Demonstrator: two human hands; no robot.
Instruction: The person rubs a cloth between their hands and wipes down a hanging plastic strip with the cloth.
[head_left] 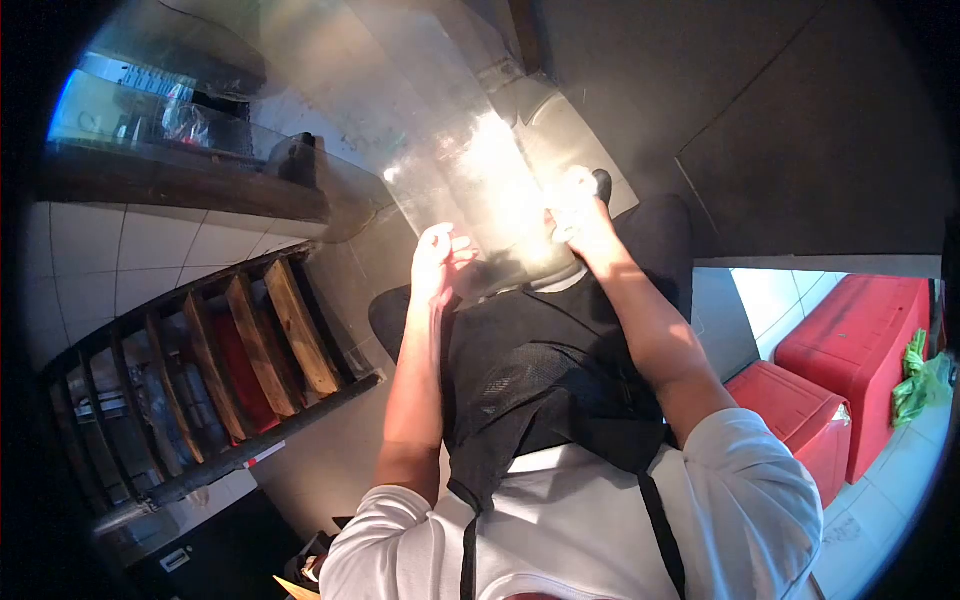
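A clear plastic sheet or bag [455, 190] stretches away from my lap towards the top of the view, bright with glare. At its near left edge is my left hand [440, 262], its fingers curled and seemingly closed on the plastic. My right hand [583, 220] is at the right side of the sheet, fingers bent inward. Strong light washes out these fingers, so what they grip is hidden. Beneath both hands lies a dark apron [540, 350] over my lap. A pale rounded surface [575, 135] shows beyond the right hand.
A slatted wooden rack [235, 350] stands at the left, below a dark ledge [180, 180] with glassy items on it. Red boxes [850, 340] are at the right, with a green plastic bag [918, 380] beside them. A dark panel [820, 150] fills the upper right.
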